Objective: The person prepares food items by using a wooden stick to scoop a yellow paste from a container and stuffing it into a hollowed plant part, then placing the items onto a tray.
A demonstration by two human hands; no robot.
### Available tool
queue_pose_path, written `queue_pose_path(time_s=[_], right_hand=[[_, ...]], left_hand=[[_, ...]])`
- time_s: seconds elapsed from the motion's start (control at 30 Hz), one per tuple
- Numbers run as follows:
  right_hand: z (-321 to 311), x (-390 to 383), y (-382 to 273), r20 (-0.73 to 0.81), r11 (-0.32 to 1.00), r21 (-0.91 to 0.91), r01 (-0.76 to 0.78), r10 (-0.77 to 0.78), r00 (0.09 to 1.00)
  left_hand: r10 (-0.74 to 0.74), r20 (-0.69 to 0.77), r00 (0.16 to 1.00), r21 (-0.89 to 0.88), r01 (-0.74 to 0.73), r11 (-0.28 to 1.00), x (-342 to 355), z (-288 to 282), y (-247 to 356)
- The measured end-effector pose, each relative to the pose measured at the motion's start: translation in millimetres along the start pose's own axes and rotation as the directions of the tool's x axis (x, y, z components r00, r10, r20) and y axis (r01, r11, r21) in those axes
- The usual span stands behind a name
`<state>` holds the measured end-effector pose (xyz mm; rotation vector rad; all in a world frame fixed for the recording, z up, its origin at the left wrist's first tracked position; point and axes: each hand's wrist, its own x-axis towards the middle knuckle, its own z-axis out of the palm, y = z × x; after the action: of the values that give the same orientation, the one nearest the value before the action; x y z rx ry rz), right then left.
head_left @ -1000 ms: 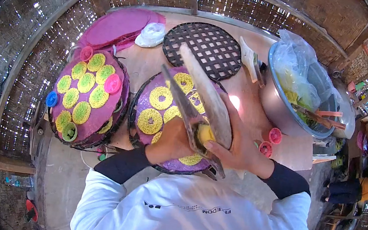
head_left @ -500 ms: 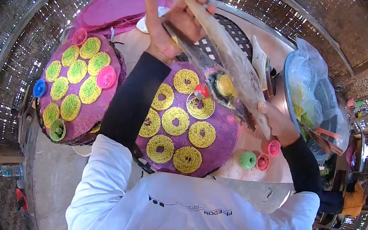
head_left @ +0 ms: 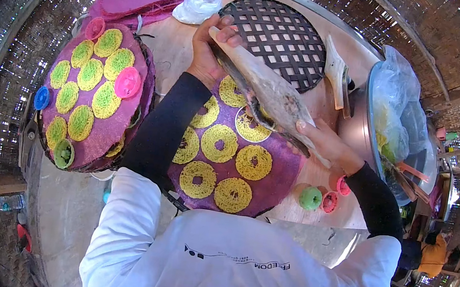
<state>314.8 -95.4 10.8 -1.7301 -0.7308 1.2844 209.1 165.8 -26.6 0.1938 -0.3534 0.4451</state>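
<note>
A worn wooden hand press point(head_left: 275, 88) with two long levers slants over the work, its upper lever pale and smooth. My left hand point(head_left: 213, 48) is wrapped round its far left end, drawing both levers together. My right hand point(head_left: 331, 145) grips the near right end. Under the press lies a purple cloth-covered round point(head_left: 290, 174) with several yellow lacy dough rings point(head_left: 219, 143) on it. A white ring point(head_left: 253, 124) surrounds one dough ring just below the press, which partly hides it. The press's middle is mostly hidden by the upper lever.
At left stands another purple round point(head_left: 87, 145) bearing yellow-green lacy discs point(head_left: 90, 74) and coloured plastic moulds point(head_left: 127, 82). Behind are a dark woven tray point(head_left: 278, 39) and a clear plastic bag point(head_left: 199, 7). A basin point(head_left: 371, 113) with plastic bags stands right; small moulds point(head_left: 310, 198) sit near the front edge.
My left hand has closed round both levers, which were spread apart and are now close together. The press has come lower, and the yellow dough and red part between its levers are mostly hidden.
</note>
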Motion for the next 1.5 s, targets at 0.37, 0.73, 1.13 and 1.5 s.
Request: queue_pose_path(time_s=[0.37,0.73,1.13,1.5], right_hand=[[-1,-17,-11,0.130,0.985,-0.104,-0.137,0.150,0.980],[-12,-51,-12,-0.066,0.964,-0.098,0.247,-0.253,0.965],[41,45,44,0.043,0.333,-0.809,0.483,-0.787,0.616],[69,43,44,0.006,0.285,-0.921,0.267,-0.674,0.739]], left_hand=[[0.175,-0.247,0.953,0.178,-0.133,0.975,-27,-15,-11],[-0.187,-0.041,0.982,0.995,0.056,0.078,-33,64,-38],[0.439,0.242,0.865,0.946,-0.311,0.093,-75,63,-27],[0.636,-0.014,0.771,0.991,-0.074,0.112,-118,89,-19]])
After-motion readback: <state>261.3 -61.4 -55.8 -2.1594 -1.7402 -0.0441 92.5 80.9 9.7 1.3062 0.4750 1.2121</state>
